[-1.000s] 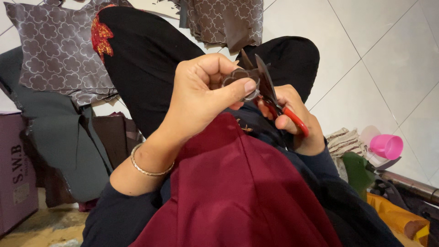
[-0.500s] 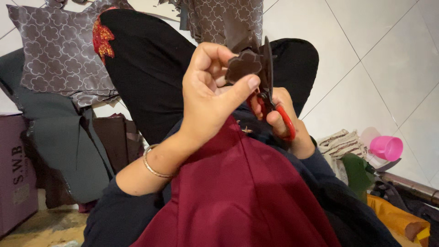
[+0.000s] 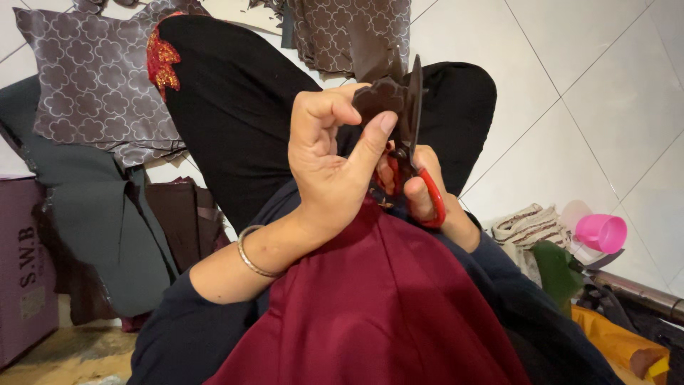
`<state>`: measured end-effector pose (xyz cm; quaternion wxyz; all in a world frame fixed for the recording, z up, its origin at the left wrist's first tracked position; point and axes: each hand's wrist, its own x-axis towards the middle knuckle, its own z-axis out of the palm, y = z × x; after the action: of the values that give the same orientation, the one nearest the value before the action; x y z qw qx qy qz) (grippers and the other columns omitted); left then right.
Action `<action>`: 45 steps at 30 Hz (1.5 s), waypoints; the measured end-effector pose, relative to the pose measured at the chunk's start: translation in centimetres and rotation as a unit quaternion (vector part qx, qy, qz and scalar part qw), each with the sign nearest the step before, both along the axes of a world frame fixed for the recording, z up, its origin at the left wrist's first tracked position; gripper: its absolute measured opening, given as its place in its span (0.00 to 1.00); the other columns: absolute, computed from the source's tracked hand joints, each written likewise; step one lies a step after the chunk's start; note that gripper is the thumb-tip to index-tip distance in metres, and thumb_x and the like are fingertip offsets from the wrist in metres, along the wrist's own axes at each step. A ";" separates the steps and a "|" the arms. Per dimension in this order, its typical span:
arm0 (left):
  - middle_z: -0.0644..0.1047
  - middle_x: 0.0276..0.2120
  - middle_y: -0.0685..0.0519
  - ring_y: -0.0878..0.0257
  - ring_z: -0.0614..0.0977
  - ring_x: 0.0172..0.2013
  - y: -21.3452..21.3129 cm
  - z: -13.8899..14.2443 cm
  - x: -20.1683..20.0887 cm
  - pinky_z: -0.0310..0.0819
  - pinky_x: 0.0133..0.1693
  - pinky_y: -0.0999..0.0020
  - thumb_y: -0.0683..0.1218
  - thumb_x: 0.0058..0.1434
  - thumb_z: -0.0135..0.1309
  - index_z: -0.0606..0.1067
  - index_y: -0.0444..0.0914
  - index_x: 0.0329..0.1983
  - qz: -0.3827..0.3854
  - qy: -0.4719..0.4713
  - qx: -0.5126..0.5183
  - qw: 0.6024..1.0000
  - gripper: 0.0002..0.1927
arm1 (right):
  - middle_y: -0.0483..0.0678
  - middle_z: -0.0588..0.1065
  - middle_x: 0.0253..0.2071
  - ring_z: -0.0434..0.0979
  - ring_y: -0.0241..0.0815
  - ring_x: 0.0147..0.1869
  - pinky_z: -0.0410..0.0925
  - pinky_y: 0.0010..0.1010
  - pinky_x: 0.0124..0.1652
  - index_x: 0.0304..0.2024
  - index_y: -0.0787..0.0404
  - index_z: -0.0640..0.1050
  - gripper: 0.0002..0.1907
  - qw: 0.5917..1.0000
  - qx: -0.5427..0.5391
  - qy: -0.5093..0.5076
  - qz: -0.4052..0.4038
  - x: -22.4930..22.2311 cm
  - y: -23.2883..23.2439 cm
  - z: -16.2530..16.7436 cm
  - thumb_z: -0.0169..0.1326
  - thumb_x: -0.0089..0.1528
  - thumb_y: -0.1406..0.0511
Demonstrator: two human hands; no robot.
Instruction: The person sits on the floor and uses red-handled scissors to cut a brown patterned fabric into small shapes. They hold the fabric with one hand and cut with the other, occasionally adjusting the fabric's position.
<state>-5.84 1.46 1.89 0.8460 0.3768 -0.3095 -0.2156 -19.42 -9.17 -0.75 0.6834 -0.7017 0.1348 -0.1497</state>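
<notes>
Above pale floor tiles [image 3: 570, 85], left hand [image 3: 331, 167] pinches dark scrap [image 3: 377, 96]; right hand [image 3: 420, 189] grips scissors [image 3: 413, 121].

R hand [image 3: 427, 192] mostly hidden, box [image 3: 25, 271] cut off

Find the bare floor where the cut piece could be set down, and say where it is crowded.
Free: the white tiled floor, right of the black-clad knee and above the pink cup. Crowded: patterned fabric pieces at left and top, clutter at lower right.
</notes>
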 end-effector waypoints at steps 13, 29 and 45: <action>0.74 0.52 0.52 0.71 0.79 0.46 0.2 0.6 0.7 0.76 0.47 0.81 0.30 0.74 0.57 0.79 0.31 0.53 -0.005 -0.016 0.035 0.999 0.08 | 0.42 0.66 0.23 0.64 0.32 0.27 0.57 0.24 0.28 0.25 0.59 0.68 0.44 0.994 -0.107 0.027 0.009 0.1 -0.4 0.3 0.41 0.60 0.26; 0.73 0.51 0.53 0.69 0.79 0.49 0.0 0.9 1.1 0.78 0.51 0.78 0.29 0.71 0.59 0.77 0.31 0.50 -0.050 0.054 0.008 0.997 0.08 | 0.41 0.66 0.22 0.65 0.34 0.26 0.57 0.26 0.28 0.24 0.59 0.68 0.46 0.980 -0.195 0.047 0.009 -0.2 -1.3 0.9 0.36 0.60 0.25; 0.73 0.49 0.53 0.70 0.80 0.49 0.6 2.0 2.7 0.81 0.51 0.78 0.27 0.70 0.58 0.77 0.30 0.49 -0.089 0.000 0.040 0.995 0.08 | 0.39 0.66 0.22 0.64 0.30 0.26 0.56 0.24 0.28 0.25 0.56 0.68 0.45 0.980 -0.192 0.046 0.015 -0.8 -2.5 0.5 0.41 0.56 0.23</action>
<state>-3.12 2.05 3.88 0.8074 0.3818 -0.3332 -0.3022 -20.19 -11.65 -0.21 0.5312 -0.8278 0.1246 -0.1302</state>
